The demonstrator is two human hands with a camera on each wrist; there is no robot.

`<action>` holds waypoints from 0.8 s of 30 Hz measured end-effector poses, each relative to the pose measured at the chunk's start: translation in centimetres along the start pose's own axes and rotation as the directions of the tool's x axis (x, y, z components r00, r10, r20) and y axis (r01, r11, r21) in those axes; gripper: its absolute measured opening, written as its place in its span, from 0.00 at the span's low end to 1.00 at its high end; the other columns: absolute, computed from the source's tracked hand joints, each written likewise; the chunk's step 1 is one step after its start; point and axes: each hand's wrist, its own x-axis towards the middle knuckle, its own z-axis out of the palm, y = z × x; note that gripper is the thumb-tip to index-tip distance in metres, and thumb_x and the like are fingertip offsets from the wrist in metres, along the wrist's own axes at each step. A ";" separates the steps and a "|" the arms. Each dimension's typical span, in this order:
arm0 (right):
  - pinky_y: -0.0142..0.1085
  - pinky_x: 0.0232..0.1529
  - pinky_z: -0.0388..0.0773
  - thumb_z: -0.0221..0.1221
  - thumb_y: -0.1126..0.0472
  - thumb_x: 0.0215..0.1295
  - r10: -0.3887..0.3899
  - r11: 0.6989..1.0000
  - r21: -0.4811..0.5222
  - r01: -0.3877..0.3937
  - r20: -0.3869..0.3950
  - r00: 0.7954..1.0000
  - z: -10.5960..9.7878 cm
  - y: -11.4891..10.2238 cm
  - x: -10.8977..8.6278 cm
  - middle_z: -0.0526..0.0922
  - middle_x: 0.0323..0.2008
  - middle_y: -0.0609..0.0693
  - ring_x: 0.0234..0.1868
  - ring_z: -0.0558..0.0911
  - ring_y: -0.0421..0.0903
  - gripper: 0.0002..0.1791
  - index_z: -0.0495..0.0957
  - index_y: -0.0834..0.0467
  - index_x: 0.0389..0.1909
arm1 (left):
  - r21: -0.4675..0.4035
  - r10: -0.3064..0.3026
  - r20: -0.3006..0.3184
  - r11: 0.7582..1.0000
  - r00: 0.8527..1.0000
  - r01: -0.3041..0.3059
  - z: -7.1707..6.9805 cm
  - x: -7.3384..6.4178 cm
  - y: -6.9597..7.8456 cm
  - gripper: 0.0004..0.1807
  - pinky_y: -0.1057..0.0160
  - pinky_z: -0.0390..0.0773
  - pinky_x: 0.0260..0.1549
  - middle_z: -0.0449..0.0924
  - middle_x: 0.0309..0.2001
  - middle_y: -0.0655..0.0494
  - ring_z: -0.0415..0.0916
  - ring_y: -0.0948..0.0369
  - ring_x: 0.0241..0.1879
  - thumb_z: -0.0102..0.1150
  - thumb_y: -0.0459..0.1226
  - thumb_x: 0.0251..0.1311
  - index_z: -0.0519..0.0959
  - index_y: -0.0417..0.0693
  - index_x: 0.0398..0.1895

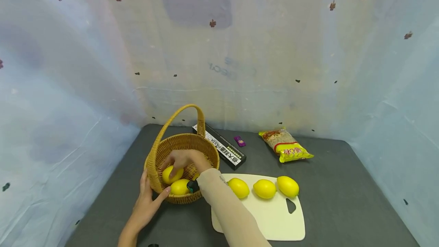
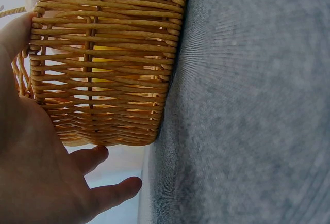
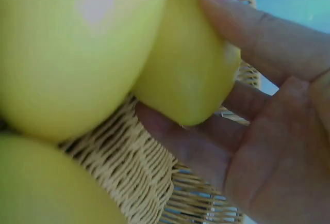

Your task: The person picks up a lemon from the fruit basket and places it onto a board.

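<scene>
A yellow wicker basket [image 1: 185, 140] with a tall handle stands on the dark table, lemons inside it. My left hand [image 1: 145, 205] holds the basket's near left side, thumb at the rim and fingers along the outer wall. In the left wrist view, two fingers of the left hand [image 2: 41, 152] spread past the woven wall. Reaching into the basket, my right hand [image 1: 185, 160] grips a lemon [image 3: 185, 59] between thumb and fingers. Another lemon [image 1: 180, 187] lies nearer the front rim, and part of a third shows beside my right wrist.
Right of the basket lies a white cutting board [image 1: 267, 220], partly under my right sleeve, with three lemons [image 1: 265, 189] along its far side. Behind are a black pasta box [image 1: 223, 146], a small purple packet [image 1: 239, 141] and a yellow food bag [image 1: 286, 146]. Patterned sheeting surrounds the table.
</scene>
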 end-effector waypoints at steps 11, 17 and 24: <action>0.32 0.60 0.71 0.64 0.60 0.68 -0.099 0.992 0.076 0.100 -0.020 0.995 -1.1 0.8 -2.0 0.78 0.63 0.51 0.65 0.74 0.44 0.26 0.75 0.59 0.66 | -0.012 0.038 -0.004 0.999 0.999 -0.038 -0.1 0.1 -0.1 0.52 0.24 0.55 0.57 0.12 0.77 0.55 0.41 0.30 0.73 0.55 0.52 0.72 0.23 0.70 0.78; 0.29 0.53 0.75 0.64 0.59 0.68 -0.103 0.992 0.071 0.105 -0.025 0.994 -1.4 1.1 -3.2 0.79 0.62 0.50 0.61 0.77 0.43 0.26 0.76 0.59 0.65 | -0.010 0.025 0.002 1.000 1.000 -0.025 -0.2 0.0 0.0 0.53 0.23 0.54 0.57 0.11 0.77 0.55 0.40 0.29 0.73 0.55 0.52 0.72 0.21 0.67 0.78; 0.29 0.47 0.77 0.65 0.60 0.68 -0.117 0.990 0.078 0.118 -0.026 0.993 -1.7 1.1 -4.2 0.80 0.59 0.51 0.56 0.80 0.43 0.25 0.76 0.60 0.65 | -0.014 0.034 -0.007 0.999 0.999 -0.034 -0.1 0.1 0.1 0.53 0.23 0.53 0.57 0.11 0.77 0.54 0.40 0.29 0.73 0.55 0.52 0.71 0.22 0.70 0.77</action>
